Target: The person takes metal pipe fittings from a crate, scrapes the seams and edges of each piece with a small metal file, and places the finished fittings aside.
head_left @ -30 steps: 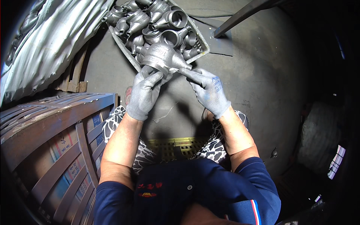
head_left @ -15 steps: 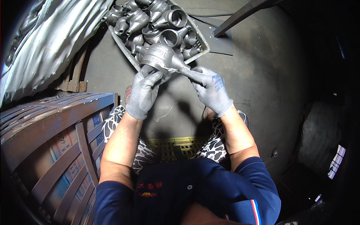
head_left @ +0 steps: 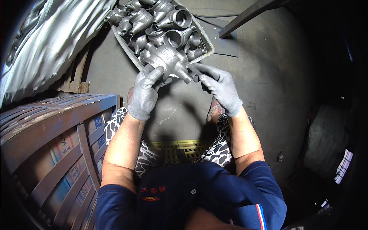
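Note:
My left hand, in a grey knitted glove, holds a grey metal casting from below and its left side. It looks like a valve body: a bulging round middle with raised lettering, a wide threaded mouth and a narrower neck pointing down to the right. My gloved right hand is just right of that neck, its fingers bent and drawn together. Something dark shows at its fingertips, too shadowed to name. Beyond both hands, similar castings lie heaped in a pale plastic crate.
To my left stands a slatted rack with cartons behind its bars. White sacking bulges at the far left. A metal leg slants down at the far right. A yellow crate is between my legs; a small dark piece lies on the floor.
The casting has turned in my left hand, its neck swinging from the right down toward me. My right hand has come off the neck's end and its fingers have bent.

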### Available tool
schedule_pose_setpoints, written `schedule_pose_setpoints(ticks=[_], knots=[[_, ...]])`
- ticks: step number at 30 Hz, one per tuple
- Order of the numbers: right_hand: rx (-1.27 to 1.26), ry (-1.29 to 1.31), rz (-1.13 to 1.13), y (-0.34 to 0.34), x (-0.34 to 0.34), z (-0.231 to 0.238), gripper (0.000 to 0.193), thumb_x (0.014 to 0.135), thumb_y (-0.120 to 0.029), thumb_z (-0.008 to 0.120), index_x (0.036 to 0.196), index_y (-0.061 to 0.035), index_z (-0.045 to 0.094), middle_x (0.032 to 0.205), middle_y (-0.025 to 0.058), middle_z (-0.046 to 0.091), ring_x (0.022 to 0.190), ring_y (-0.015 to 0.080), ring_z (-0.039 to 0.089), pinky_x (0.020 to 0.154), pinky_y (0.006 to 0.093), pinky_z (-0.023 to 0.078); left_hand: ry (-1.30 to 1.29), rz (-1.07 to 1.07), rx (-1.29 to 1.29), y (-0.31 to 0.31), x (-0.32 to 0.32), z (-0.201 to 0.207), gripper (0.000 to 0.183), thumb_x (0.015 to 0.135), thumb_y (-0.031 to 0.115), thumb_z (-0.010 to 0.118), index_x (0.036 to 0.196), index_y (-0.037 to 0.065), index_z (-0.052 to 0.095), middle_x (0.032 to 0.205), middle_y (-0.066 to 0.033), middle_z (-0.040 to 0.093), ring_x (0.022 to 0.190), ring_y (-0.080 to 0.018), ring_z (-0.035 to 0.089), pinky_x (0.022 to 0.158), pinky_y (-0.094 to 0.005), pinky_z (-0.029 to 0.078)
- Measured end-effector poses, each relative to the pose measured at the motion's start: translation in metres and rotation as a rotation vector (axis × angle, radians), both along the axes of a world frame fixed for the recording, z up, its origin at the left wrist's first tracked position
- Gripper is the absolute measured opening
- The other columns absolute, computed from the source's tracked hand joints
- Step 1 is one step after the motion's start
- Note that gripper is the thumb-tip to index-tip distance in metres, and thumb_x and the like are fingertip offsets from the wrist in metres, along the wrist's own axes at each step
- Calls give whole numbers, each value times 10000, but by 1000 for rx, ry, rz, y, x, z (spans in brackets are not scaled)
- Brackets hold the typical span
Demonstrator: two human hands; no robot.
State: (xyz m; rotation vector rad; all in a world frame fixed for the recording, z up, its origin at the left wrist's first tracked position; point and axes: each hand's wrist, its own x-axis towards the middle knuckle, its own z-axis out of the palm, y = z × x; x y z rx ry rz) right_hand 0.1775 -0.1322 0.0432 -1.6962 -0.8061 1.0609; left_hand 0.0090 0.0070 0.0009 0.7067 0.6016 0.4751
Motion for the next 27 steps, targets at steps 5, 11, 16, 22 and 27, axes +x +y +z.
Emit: schedule_pose_setpoints(ticks=[5, 11, 16, 22, 27], knots=[[16, 257, -169, 2, 5, -5, 313, 863, -77, 556, 1165, -32, 625, 735, -24, 589, 571, 8, 419, 494, 171, 337, 87, 51, 54, -5, 4, -1, 303, 893, 116, 565, 1167, -10, 545, 1035, -44, 607, 888, -114, 580, 826, -274, 487], [-3, 314, -253, 5, 4, -13, 260, 905, -104, 513, 1118, -8, 625, 772, 21, 636, 542, 19, 430, 463, 166, 330, 337, 138, 401, -6, 5, 1, 180, 901, 168, 609, 944, -4, 638, 818, -20, 614, 757, -64, 518, 681, -226, 434], [-9, 326, -268, 8, 5, -16, 309, 930, -163, 490, 1186, -18, 585, 806, 31, 652, 540, 22, 429, 455, 166, 330, 259, 27, 272, -2, 0, 5, 217, 892, 184, 626, 971, -19, 635, 838, -17, 622, 762, -80, 531, 696, -236, 445], [30, 296, -327, 9, 6, -23, 311, 950, -200, 462, 1169, -17, 586, 683, -7, 558, 517, 31, 404, 445, 174, 305, 238, -129, 395, -2, 1, 17, 359, 841, 137, 641, 1137, -60, 588, 969, -61, 646, 841, -104, 576, 776, -253, 459], [6, 343, -284, 9, 12, -26, 387, 958, -259, 483, 1243, -5, 540, 820, -13, 519, 563, 35, 385, 458, 171, 284, 216, -190, 373, -3, 2, 15, 388, 798, 104, 662, 1144, -56, 591, 981, -74, 648, 849, -122, 585, 789, -264, 470]])
